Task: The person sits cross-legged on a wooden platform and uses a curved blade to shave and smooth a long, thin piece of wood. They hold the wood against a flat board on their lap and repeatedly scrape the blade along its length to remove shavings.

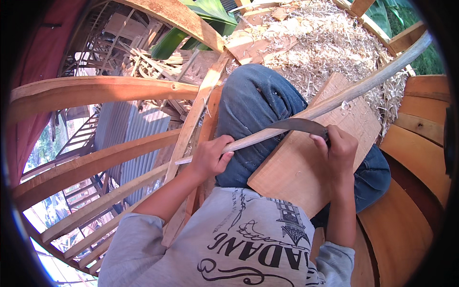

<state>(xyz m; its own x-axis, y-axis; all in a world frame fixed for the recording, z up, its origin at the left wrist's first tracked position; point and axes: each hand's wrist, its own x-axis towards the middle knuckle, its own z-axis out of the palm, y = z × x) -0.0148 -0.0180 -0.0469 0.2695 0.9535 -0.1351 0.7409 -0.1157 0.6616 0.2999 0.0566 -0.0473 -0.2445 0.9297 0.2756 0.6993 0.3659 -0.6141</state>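
Wood shavings lie heaped across the background, with curved wooden ribs sweeping round on the left and green leaves showing past them at the top. From the head camera I look down on my own lap: blue jeans with a knee raised, and a flat wooden board resting across the legs as a worktop. A long pale stick runs from upper right down to lower left, lying over the board and the knee. My left hand is wrapped closed around the stick's lower end, thumb on top. My right hand is closed round the handle of a curved knife, whose dark blade lies against the underside of the stick, just above the board's upper edge. As I judge it, the main risk is the blade: it points along the stick toward the knee and the left hand, so a slip or a catch in the grain could send the edge into the jeans or the fingers. The stick is long and held only at one end, so it could also twist or spring, and the board, merely resting on the lap, could shift.
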